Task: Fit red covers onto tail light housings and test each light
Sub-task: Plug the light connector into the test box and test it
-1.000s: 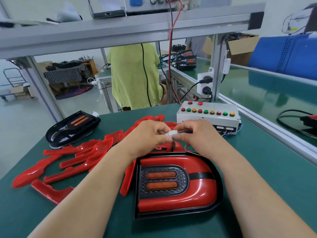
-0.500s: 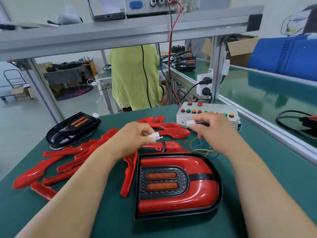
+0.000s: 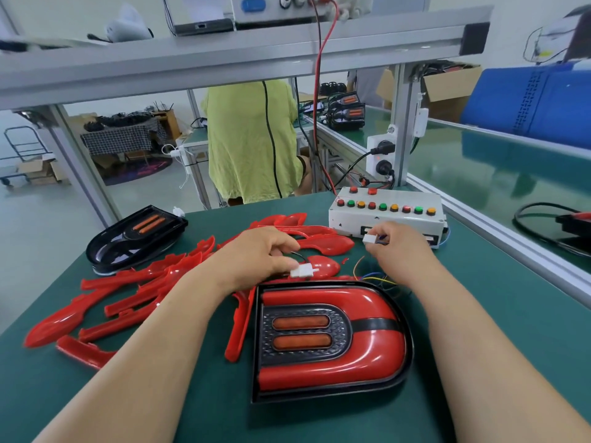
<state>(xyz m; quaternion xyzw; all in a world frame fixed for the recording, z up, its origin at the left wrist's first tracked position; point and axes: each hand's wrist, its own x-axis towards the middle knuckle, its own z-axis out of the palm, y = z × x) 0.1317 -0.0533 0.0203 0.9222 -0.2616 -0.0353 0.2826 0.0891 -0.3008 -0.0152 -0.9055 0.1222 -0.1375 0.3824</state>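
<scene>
Left hand (image 3: 256,257) pinches a white plug (image 3: 301,270) just above the red-covered tail light (image 3: 329,343) on the green bench (image 3: 486,314). Right hand (image 3: 399,252), held apart, pinches a second plug (image 3: 369,239) beside the button test box (image 3: 383,215). Coloured wires (image 3: 377,278) are partly hidden behind the right wrist.

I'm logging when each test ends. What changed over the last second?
The right hand pulled its plug out of the light's connector and carried it toward the test box. The left hand lowered that connector toward the tail light. Both hands kept their grips. The tail light, loose red covers and bare housing stayed put.
</scene>
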